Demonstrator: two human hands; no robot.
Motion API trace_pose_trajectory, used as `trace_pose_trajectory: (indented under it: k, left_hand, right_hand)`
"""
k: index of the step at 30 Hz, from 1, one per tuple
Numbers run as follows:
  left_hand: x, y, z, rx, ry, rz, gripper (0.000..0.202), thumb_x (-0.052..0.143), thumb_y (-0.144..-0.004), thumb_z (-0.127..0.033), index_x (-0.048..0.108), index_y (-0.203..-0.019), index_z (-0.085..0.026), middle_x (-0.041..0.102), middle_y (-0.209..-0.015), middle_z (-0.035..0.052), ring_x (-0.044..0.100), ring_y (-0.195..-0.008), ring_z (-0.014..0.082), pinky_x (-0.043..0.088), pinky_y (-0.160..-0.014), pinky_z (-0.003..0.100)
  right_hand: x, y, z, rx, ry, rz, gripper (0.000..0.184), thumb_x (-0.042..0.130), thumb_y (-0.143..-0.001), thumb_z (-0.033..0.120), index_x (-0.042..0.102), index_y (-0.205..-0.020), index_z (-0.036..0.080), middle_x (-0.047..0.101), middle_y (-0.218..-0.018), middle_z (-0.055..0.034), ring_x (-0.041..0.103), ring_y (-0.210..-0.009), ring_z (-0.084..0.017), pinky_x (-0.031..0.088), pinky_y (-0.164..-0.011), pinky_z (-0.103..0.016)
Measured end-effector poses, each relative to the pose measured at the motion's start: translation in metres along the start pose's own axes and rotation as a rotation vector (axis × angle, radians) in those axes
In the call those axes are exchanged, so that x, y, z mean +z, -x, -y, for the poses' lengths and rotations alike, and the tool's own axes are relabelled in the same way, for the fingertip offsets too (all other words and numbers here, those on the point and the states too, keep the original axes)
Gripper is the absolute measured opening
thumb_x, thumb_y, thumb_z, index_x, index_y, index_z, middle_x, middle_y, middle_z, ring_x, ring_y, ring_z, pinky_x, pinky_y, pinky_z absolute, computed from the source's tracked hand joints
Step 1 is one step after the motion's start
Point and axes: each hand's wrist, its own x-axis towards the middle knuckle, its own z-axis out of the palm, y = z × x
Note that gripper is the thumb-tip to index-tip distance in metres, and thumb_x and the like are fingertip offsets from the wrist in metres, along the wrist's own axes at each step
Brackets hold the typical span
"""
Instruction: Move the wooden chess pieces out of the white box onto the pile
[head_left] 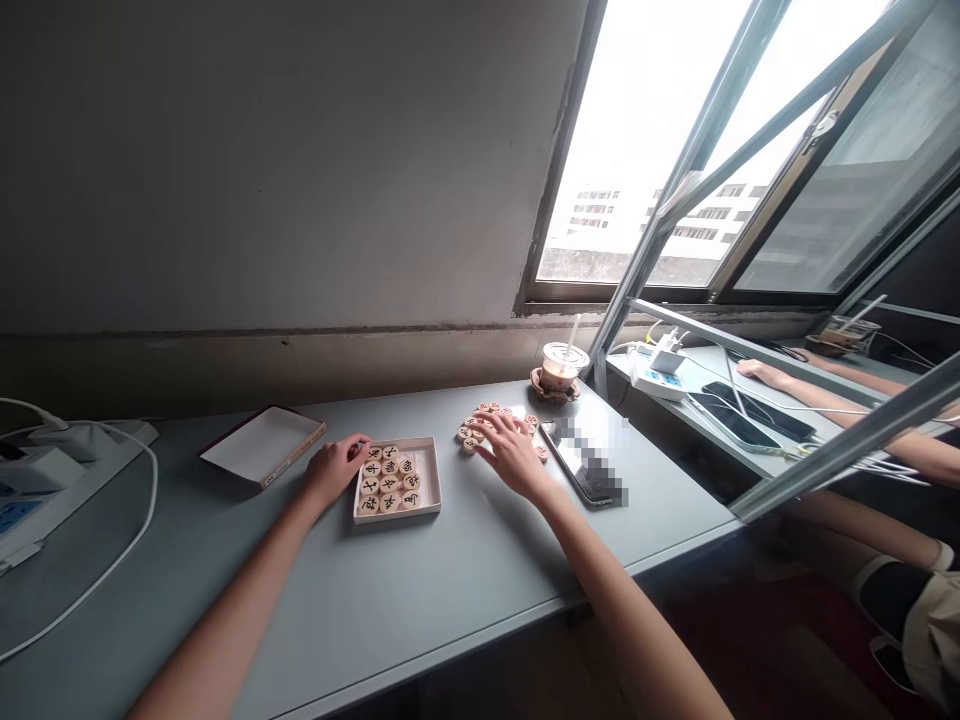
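Note:
A shallow white box (pixel 433 478) on the desk holds several round Chinese chess pieces (pixel 388 485) with black characters, laid in rows; its right side is bare. My left hand (pixel 337 468) rests at the box's left edge, fingers curled and gripping its far left corner. Off to the right, my right hand (pixel 514 455) hovers with fingers apart over a cluster of loose chess pieces (pixel 469 435) marked in red. Its fingers cover some of those pieces. Nothing shows in its grasp.
The box lid (pixel 262 445) lies inside up at left, near a power strip (pixel 45 470) with cables. A phone (pixel 589 465) and a drink cup (pixel 562 368) stand right. Metal bars (pixel 637 270) separate a neighbouring desk, where another person's arm (pixel 825 400) rests.

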Motion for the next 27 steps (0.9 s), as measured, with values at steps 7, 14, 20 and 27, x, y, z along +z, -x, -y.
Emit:
trace_pose_trajectory:
  k: [7,14,20,27]
  left_hand:
    - [0.0,0.0,-0.001,-0.022,-0.022,0.023,0.038,0.034,-0.085,-0.046,0.062,-0.096,-0.024,0.07,-0.081,0.0035,0.062,-0.074,0.02,0.033,-0.057,0.024]
    - [0.002,-0.002,0.003,-0.011,-0.022,0.025,0.037,0.035,-0.085,-0.047,0.062,-0.095,-0.024,0.07,-0.08,0.0037,0.063,-0.076,0.021,0.032,-0.056,0.024]
    - [0.003,-0.002,0.004,-0.011,-0.035,0.008,0.037,0.035,-0.085,-0.047,0.062,-0.096,-0.024,0.07,-0.079,0.0036,0.063,-0.074,0.0207,0.033,-0.055,0.024]
    - [0.001,0.0,0.003,-0.004,-0.05,0.004,0.039,0.035,-0.086,-0.046,0.063,-0.098,-0.022,0.071,-0.085,0.0057,0.062,-0.075,0.0205,0.035,-0.057,0.024]
  right_hand:
    - [0.03,-0.017,0.001,-0.143,-0.054,0.2,0.045,0.026,-0.1,0.033,0.034,-0.144,0.025,0.034,-0.15,-0.0046,0.026,-0.14,-0.021,0.016,-0.114,-0.048]
    - [0.012,0.005,-0.036,0.034,-0.057,0.203,0.045,0.035,-0.098,0.034,0.038,-0.141,0.025,0.035,-0.149,-0.0059,0.025,-0.141,-0.023,0.02,-0.113,-0.051]
    - [-0.012,-0.008,0.024,-0.13,-0.241,0.083,0.037,0.039,-0.097,0.029,0.046,-0.134,0.028,0.05,-0.138,-0.0059,0.046,-0.125,-0.017,0.033,-0.103,-0.037]
    - [-0.018,-0.032,0.079,-0.296,-0.121,0.297,0.021,0.058,-0.087,0.023,0.061,-0.106,0.018,0.067,-0.106,-0.0077,0.058,-0.099,-0.02,0.036,-0.081,-0.032]
